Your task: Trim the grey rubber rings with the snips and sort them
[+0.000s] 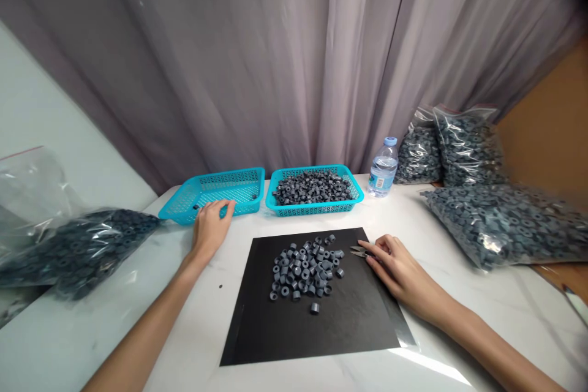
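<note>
My left hand (212, 224) reaches over the front rim of the left turquoise basket (184, 215), fingers bent and the thumb apart, with nothing visible between them. Two small dark pieces lie in that basket, one of them beside my fingers. My right hand (395, 266) rests at the right edge of a black mat (275, 337), closed around thread snips (359, 252). Their slightly parted blades point left, and the handles are hidden in my grip. On the mat, left of the blades, lies a loose pile of grey plastic ring-shaped pieces (303, 269), with a single piece (315, 308) nearer me.
Another turquoise basket (315, 211), full of grey pieces, stands behind the mat. A water bottle (383, 168) is right of it. Filled clear bags sit at the right (509, 220), back right (471, 144) and left (101, 245). A grey curtain (257, 73) hangs behind the table.
</note>
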`<state>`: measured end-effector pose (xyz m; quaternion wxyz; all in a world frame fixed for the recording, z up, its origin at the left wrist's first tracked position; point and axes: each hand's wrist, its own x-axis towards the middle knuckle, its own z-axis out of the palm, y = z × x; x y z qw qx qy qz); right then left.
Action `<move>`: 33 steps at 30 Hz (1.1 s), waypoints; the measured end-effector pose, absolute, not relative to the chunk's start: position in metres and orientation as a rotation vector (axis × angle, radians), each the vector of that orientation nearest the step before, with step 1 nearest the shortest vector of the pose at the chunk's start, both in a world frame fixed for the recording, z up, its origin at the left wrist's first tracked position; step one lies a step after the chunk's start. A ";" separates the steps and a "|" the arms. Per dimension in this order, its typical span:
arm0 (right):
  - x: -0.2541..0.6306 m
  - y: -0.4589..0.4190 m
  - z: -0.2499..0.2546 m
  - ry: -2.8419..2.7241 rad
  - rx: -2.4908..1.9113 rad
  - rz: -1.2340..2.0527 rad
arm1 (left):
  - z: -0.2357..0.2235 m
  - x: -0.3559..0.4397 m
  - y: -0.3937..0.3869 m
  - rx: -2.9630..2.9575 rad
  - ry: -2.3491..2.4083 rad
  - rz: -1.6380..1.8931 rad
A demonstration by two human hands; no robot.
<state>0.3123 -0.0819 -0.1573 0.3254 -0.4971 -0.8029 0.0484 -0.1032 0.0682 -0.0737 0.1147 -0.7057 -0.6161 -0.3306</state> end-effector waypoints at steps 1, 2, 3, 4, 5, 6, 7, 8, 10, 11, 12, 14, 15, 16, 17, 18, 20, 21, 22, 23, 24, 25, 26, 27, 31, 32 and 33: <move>0.312 -0.082 -0.157 -2.104 -1.308 0.131 | -0.076 -0.104 0.066 -2.066 -1.804 -0.954; 0.312 -0.082 -0.156 -2.106 -1.312 0.134 | -0.078 -0.104 0.062 -2.064 -1.800 -0.941; 0.312 -0.082 -0.155 -2.109 -1.316 0.138 | -0.079 -0.104 0.058 -2.063 -1.795 -0.931; 0.312 -0.082 -0.155 -2.111 -1.317 0.142 | -0.081 -0.104 0.053 -2.065 -1.788 -0.921; 0.312 -0.082 -0.154 -2.111 -1.316 0.144 | -0.082 -0.103 0.048 -2.070 -1.780 -0.911; 0.312 -0.082 -0.154 -2.110 -1.314 0.145 | -0.082 -0.103 0.042 -2.074 -1.773 -0.902; 0.312 -0.082 -0.153 -2.108 -1.312 0.147 | -0.083 -0.101 0.037 -2.079 -1.767 -0.892; 0.312 -0.082 -0.153 -2.105 -1.311 0.149 | -0.083 -0.100 0.031 -2.081 -1.765 -0.885; 0.313 -0.082 -0.153 -2.101 -1.308 0.148 | -0.083 -0.098 0.020 -2.080 -1.770 -0.873; 0.313 -0.083 -0.154 -2.100 -1.308 0.146 | -0.082 -0.097 0.016 -2.077 -1.777 -0.867; 0.313 -0.083 -0.154 -2.099 -1.309 0.144 | -0.081 -0.096 0.012 -2.072 -1.787 -0.861; 0.313 -0.083 -0.155 -2.097 -1.314 0.136 | -0.080 -0.093 0.007 -2.067 -1.808 -0.851; 0.313 -0.083 -0.155 -2.096 -1.318 0.131 | -0.079 -0.092 0.005 -2.067 -1.815 -0.848; 0.313 -0.083 -0.156 -2.097 -1.321 0.125 | -0.079 -0.091 0.004 -2.071 -1.820 -0.846; 0.314 -0.083 -0.156 -2.098 -1.323 0.119 | -0.078 -0.090 0.004 -2.076 -1.822 -0.846; 0.314 -0.083 -0.157 -2.102 -1.325 0.114 | -0.078 -0.089 0.004 -2.084 -1.822 -0.846; 0.315 -0.083 -0.158 -2.113 -1.326 0.113 | -0.076 -0.088 0.004 -2.104 -1.816 -0.854; 0.316 -0.083 -0.158 -2.117 -1.326 0.114 | -0.075 -0.089 0.005 -2.117 -1.810 -0.860; 0.316 -0.083 -0.158 -2.118 -1.328 0.117 | -0.072 -0.089 0.004 -2.129 -1.802 -0.866; 0.317 -0.084 -0.159 -2.117 -1.329 0.121 | -0.069 -0.090 0.004 -2.130 -1.794 -0.873; 0.317 -0.084 -0.159 -2.114 -1.331 0.123 | -0.064 -0.092 0.003 -2.118 -1.790 -0.882; 0.317 -0.084 -0.159 -2.112 -1.333 0.126 | -0.059 -0.094 0.001 -2.108 -1.792 -0.882; 0.318 -0.085 -0.159 -2.111 -1.333 0.128 | -0.053 -0.097 -0.001 -2.103 -1.805 -0.881; 0.318 -0.085 -0.160 -2.112 -1.333 0.131 | -0.046 -0.101 -0.003 -2.132 -1.837 -0.859; 0.320 -0.085 -0.161 -2.126 -1.343 0.140 | -0.029 -0.118 -0.013 -2.967 -2.179 -0.345; 0.320 -0.085 -0.161 -2.129 -1.346 0.142 | -0.028 -0.122 -0.014 -3.092 -2.253 -0.182; 0.320 -0.085 -0.161 -2.128 -1.346 0.141 | -0.029 -0.124 -0.015 -3.152 -2.310 -0.056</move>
